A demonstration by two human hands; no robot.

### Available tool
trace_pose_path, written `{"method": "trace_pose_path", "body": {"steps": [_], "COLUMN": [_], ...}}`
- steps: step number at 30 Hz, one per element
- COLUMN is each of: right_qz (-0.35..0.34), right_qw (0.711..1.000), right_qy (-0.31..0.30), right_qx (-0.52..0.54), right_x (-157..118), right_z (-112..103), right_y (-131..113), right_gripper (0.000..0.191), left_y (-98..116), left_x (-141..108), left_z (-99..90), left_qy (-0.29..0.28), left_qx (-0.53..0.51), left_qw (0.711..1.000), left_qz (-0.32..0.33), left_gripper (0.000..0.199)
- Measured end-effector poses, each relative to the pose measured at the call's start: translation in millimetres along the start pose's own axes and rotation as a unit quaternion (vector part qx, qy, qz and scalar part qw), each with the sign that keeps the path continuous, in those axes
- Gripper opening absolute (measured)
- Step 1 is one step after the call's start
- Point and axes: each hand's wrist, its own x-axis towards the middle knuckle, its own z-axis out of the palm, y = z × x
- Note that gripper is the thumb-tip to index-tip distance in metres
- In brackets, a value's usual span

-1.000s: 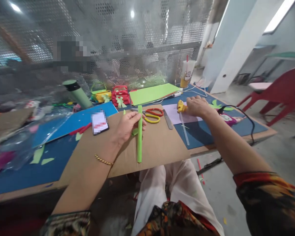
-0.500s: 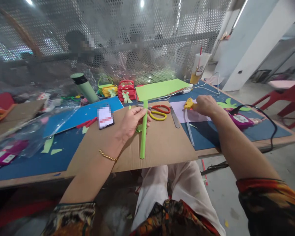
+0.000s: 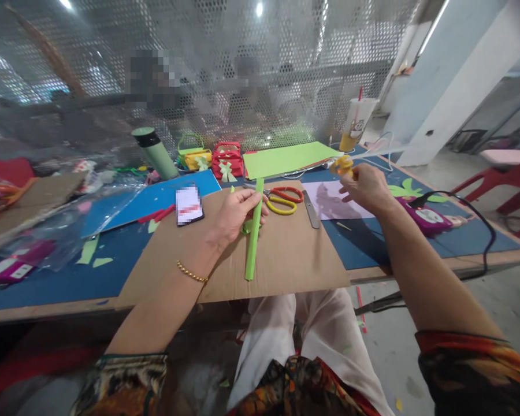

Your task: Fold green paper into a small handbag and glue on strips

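My left hand (image 3: pixel 238 216) pinches a folded light-green paper strip (image 3: pixel 253 242) between thumb and fingers, over a brown cardboard sheet (image 3: pixel 199 254). A small green curl of paper partly shows behind the strip. My right hand (image 3: pixel 366 186) is closed around a yellow hot glue gun (image 3: pixel 343 166), held above a lilac paper sheet (image 3: pixel 329 202). A clear glue stick (image 3: pixel 379 152), blurred, points right from the gun. Scissors (image 3: pixel 283 199) with one red and one yellow handle lie just beyond the strip, beside a grey metal blade (image 3: pixel 311 211).
A phone (image 3: pixel 189 205) rests on the cardboard's left. Behind stand a green bottle (image 3: pixel 156 153), small red paper bags (image 3: pixel 227 162) and a drink cup (image 3: pixel 357 124). Green paper sheets (image 3: pixel 290 160) lie at the back. A purple device (image 3: pixel 429 216) with a black cord sits right.
My right hand has lifted and turned the glue gun; its glue stick, which hung down towards the table, now points right. My left hand keeps the strip nearly still.
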Motion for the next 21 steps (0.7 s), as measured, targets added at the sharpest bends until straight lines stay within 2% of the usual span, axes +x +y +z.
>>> {"method": "trace_pose_path", "body": {"steps": [3,7,10,14,18,21], "right_qz": [0.062,0.051,0.032,-0.014,-0.059,-0.071], "right_qw": [0.978,0.937,0.893,0.869,0.851,0.848], "right_qy": [0.007,-0.012,-0.077,-0.174,-0.228,-0.248], "right_qx": [0.197,0.345,0.442,0.463,0.47,0.464], "right_x": [-7,-19,-29,-43,-52,-55], "right_z": [-6,-12,-13,-10,-8,-8], "right_y": [-12,-26,-33,-42,-50,-53], "right_gripper": [0.031,0.037,0.043,0.058,0.062,0.062], "left_y": [1,5,6,3,-2,-2], "left_x": [-2,-5,-6,-6,-5,-6], "left_z": [2.3,5.0,6.0,5.3,3.0,3.2], "left_qy": [0.004,0.002,0.008,0.013,0.009,0.001], "left_qx": [0.001,0.008,0.009,0.005,0.011,0.013], "left_qw": [1.0,1.0,1.0,1.0,1.0,1.0], "left_qz": [-0.003,-0.012,-0.017,-0.018,-0.017,-0.015], "left_gripper": [0.017,0.017,0.019,0.021,0.022,0.021]}}
